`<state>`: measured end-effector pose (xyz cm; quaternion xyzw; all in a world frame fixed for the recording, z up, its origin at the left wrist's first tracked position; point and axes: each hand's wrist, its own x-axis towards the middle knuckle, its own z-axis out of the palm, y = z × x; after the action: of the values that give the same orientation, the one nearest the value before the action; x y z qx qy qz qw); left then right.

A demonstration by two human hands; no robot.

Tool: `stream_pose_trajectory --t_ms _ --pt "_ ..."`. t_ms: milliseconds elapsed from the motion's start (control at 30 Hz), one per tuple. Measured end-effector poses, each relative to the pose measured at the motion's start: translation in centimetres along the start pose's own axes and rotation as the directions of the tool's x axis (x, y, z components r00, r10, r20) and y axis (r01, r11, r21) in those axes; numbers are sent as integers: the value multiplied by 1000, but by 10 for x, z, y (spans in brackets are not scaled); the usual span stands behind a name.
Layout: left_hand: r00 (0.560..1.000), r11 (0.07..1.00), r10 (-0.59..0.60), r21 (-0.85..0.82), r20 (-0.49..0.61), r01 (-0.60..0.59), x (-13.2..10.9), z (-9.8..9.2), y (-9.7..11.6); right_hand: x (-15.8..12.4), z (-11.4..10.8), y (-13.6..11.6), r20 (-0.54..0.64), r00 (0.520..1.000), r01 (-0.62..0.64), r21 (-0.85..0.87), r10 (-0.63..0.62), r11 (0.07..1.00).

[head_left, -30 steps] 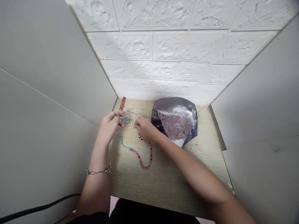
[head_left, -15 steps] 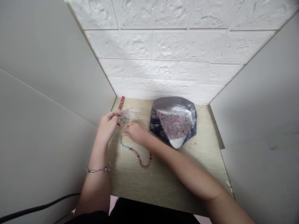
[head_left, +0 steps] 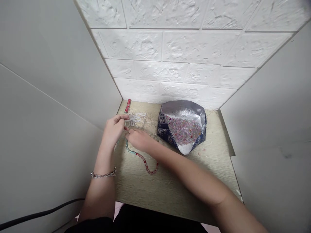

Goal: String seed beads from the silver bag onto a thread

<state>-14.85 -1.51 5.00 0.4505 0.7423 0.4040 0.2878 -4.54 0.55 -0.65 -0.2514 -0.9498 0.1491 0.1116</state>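
My left hand [head_left: 115, 127] is pinched shut above the left part of the table, its fingertips over white beaded loops [head_left: 138, 116]. What sits between those fingers is too small to make out. My right hand [head_left: 138, 138] is closed too, its fingertips meeting those of the left; its contents are hidden. Below both hands a bead strand [head_left: 145, 163] lies in a curve, pale blue at one end, then red and pink. Its blue end runs up toward my hands. Thin clear strings of beads [head_left: 152, 124] lie beyond my right hand.
An opened bag with a silver lining [head_left: 184, 108], dark blue outside, holds many small pink and clear beads [head_left: 183, 129]. A red tube [head_left: 127, 106] lies at the back left corner. White brick-patterned wall [head_left: 175, 71] and grey side panels close in the wooden table [head_left: 150, 191].
My right hand has moved slightly left, bringing its fingertips up to the left hand's. The view has shifted a little. The bead strand lies much as before.
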Motion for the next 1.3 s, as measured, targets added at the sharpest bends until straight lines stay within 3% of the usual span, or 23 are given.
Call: stream_pose_trajectory --t_ms 100,200,400,667,833,933,1000,1033,1100,1167,1300 --pt "1000 1000 21 -8 -8 -21 1 0 -3 -1 -1 9 -53 986 -141 259 160 955" --pt "1000 1000 14 -16 -4 -14 2 0 -3 -3 -4 17 -61 954 -251 369 293 895" --pt "1000 1000 -19 -11 3 19 0 3 1 -6 -1 13 -23 996 -82 182 88 980" --pt "999 999 -41 -30 14 42 -1 5 4 0 -2 -3 20 999 -39 -47 40 998" --pt "999 999 -38 -35 22 39 0 5 1 3 -4 -8 77 997 3 -35 -1 999" --pt "1000 999 -5 -36 5 5 3 4 -4 3 0 -4 13 997 -76 191 75 979" --pt "1000 999 21 -42 -23 -22 4 4 -7 2 2 1 -39 975 -180 434 218 883" --pt "999 998 31 -48 -37 -32 4 3 -7 1 2 5 -29 948 -239 591 316 771" --pt "998 997 36 -59 -56 -40 4 4 -5 1 -2 11 66 880 -309 832 470 461" --pt "998 997 32 -70 -59 -36 3 4 -3 0 -8 18 155 831 -298 935 534 192" --pt "998 996 41 -83 -39 -44 2 4 -1 -1 -19 27 155 789 -213 977 594 29"
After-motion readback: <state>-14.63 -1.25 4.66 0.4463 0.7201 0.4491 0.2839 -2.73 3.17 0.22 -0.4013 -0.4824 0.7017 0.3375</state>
